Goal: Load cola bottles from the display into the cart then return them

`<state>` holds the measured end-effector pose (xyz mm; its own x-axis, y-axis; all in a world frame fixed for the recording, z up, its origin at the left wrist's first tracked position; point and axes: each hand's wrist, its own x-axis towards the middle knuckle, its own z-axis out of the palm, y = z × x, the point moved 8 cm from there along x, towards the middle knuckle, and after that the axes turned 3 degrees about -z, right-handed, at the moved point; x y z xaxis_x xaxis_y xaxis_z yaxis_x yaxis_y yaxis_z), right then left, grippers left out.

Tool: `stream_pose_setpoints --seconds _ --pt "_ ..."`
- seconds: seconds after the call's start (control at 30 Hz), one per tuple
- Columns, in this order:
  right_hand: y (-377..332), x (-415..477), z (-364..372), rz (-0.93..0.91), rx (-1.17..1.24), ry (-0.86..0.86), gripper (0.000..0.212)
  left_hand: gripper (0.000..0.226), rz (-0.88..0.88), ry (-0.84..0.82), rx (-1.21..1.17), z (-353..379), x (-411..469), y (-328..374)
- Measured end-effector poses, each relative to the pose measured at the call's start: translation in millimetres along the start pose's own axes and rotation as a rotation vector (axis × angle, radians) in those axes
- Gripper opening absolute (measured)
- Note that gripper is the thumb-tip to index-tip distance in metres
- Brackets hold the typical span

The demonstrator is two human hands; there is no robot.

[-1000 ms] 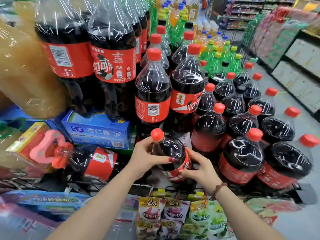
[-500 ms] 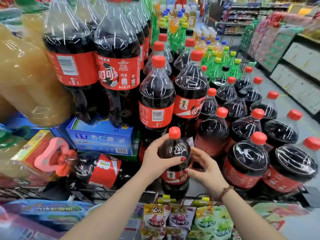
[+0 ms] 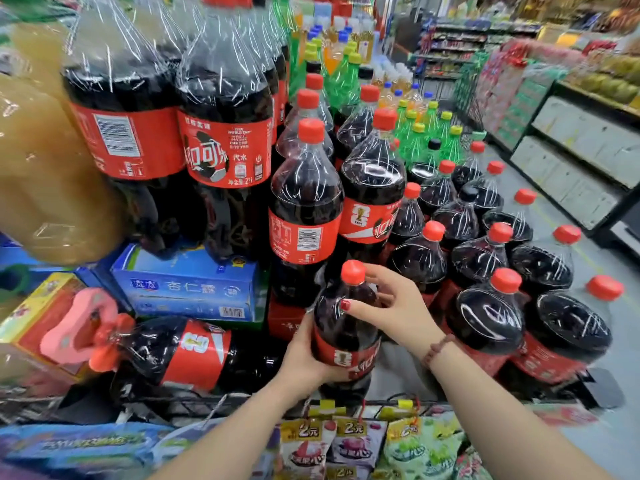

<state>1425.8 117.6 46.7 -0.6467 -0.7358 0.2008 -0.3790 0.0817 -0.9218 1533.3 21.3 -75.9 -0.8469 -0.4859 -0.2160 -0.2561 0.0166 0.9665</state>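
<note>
A cola bottle [image 3: 341, 327] with a red cap and red label stands upright at the front of the display. My left hand [image 3: 304, 358] grips its lower body at the label. My right hand [image 3: 394, 306] curls round its shoulder just below the cap. Several more cola bottles [image 3: 485, 317] stand packed to the right and behind it. Another cola bottle [image 3: 180, 351] lies on its side to the left, with a pink carry handle [image 3: 79, 327] on its neck.
Shrink-wrapped cola packs [image 3: 221, 133] tower at upper left over a blue carton [image 3: 187, 285]. Green soda bottles [image 3: 426, 133] stand further back. Snack packets [image 3: 353, 445] hang below the front edge. An aisle floor and shelving [image 3: 571, 161] run along the right.
The held bottle has moved right and stands more upright. My left hand slid down from its shoulder to the label, and my right hand rose from the label to the shoulder near the cap.
</note>
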Motion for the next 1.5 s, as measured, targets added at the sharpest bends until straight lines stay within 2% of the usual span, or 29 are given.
stream_pose_setpoints --seconds 0.1,0.33,0.73,0.97,1.03,1.1,1.23,1.37,1.5 --pt "-4.0 3.7 -1.6 -0.040 -0.015 0.072 0.039 0.100 0.010 0.058 -0.009 4.8 0.3 5.8" --pt "0.5 4.1 -22.4 0.008 0.035 0.051 0.036 0.103 0.046 0.142 0.060 21.7 -0.8 10.5" --pt "11.0 -3.5 -27.9 0.019 0.015 0.067 0.029 0.110 -0.007 0.099 0.156 28.5 0.2 10.1" --pt "9.8 -4.7 -26.9 -0.015 0.023 0.090 0.029 0.110 -0.078 0.115 0.105 29.2 -5.2 15.3" --pt "7.6 -9.0 -29.4 -0.013 0.076 0.130 0.040 0.101 -0.081 0.123 0.108 24.9 -11.2 16.8" --pt "-2.7 -19.4 -36.5 -0.047 0.102 0.193 0.051 0.082 -0.068 0.166 0.078 13.9 -18.9 20.6" --pt "-32.5 -36.5 -43.8 -0.184 0.054 0.250 0.054 0.048 -0.019 0.293 -0.020 -18.5 -42.3 29.1" --pt "-63.6 -39.5 -15.5 -0.290 0.056 0.156 0.051 0.037 0.029 0.438 -0.062 -54.3 -66.4 21.2" --pt "-62.5 -41.6 34.3 -0.244 0.063 0.044 0.051 0.035 0.038 0.599 -0.109 -92.3 -91.8 9.6"
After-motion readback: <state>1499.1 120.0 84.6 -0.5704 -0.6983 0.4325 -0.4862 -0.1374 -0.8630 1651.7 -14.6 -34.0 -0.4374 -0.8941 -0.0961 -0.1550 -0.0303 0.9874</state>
